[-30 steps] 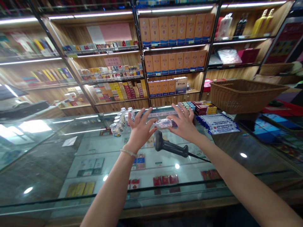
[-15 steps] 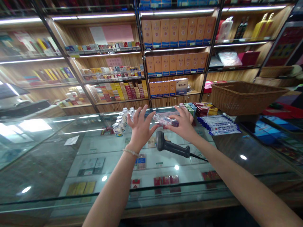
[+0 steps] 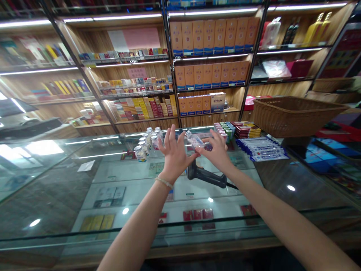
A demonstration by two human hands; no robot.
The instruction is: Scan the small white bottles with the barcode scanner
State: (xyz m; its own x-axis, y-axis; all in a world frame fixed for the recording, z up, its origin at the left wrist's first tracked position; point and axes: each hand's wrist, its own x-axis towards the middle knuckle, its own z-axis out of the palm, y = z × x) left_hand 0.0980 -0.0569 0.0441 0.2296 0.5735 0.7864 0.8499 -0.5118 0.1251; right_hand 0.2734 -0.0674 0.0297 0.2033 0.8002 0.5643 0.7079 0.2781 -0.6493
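Note:
My right hand [image 3: 216,150] pinches a small clear bottle [image 3: 194,140] with pale pieces inside, tilted with its cap end up to the left. Close by on the left, my left hand [image 3: 175,150] has its fingers spread, and its thumb reaches toward the bottle's lower end; whether it touches cannot be seen. Under the hands a black barcode scanner [image 3: 207,177] lies on the glass counter [image 3: 135,203], its head partly hidden by the left hand. Left of my hands stand several similar small bottles [image 3: 143,145] with white caps.
Rows of small cans [image 3: 224,130], red and yellow packets [image 3: 244,129] and blue-white sachets [image 3: 262,148] lie to the right. Behind them is a wicker basket [image 3: 296,116]. A white paper slip [image 3: 86,166] lies left. Shelves with orange boxes [image 3: 208,75] line the back.
The bottle has turned from nearly level to a steeper tilt, cap end raised. My left hand has moved right, its thumb now nearer the bottle and partly over the scanner's head.

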